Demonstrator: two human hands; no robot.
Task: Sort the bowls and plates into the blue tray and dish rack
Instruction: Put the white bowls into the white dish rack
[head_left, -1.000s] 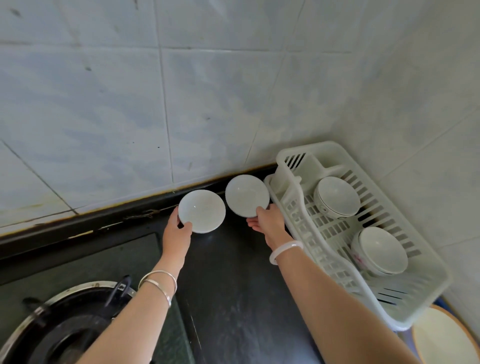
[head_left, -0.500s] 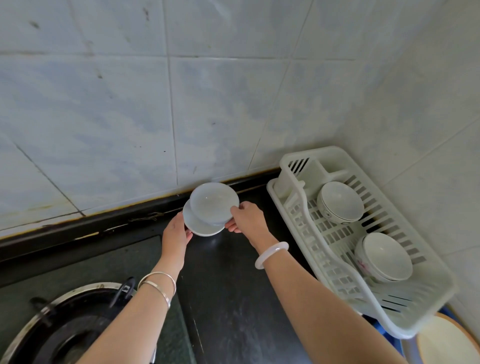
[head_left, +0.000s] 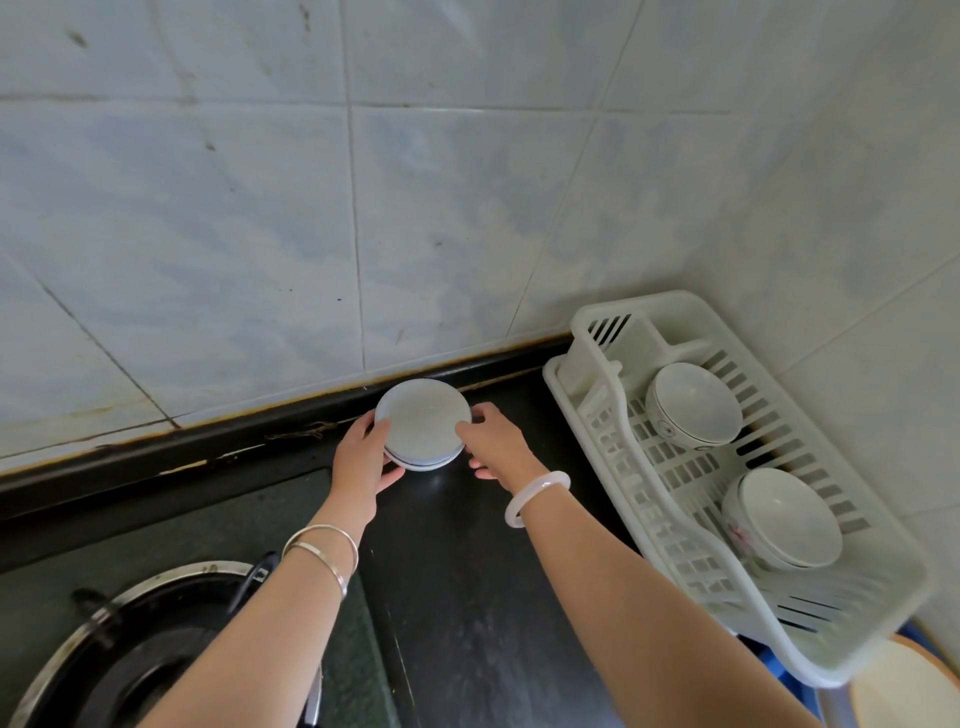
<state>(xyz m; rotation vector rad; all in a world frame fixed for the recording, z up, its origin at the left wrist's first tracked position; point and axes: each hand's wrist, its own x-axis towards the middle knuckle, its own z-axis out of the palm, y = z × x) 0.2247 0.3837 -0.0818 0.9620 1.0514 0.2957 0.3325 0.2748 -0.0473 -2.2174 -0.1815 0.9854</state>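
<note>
At the counter's (head_left: 467, 597) near right corner the blue tray (head_left: 772, 664) is peeking out from under the dish rack (head_left: 587, 410), which is holding two bowls (head_left: 693, 405). Toward the back edge, the left hand (head_left: 363, 457) is gripping the stacked plates (head_left: 423, 421) from the left and the right hand (head_left: 493, 441) is pinching the top rim, likely squaring them to carry as one. Half a second earlier the top plate was sitting offset, not yet seated.

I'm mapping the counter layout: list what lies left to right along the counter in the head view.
Gas burner → left hand → stacked plates → right hand → white dish rack.
</note>
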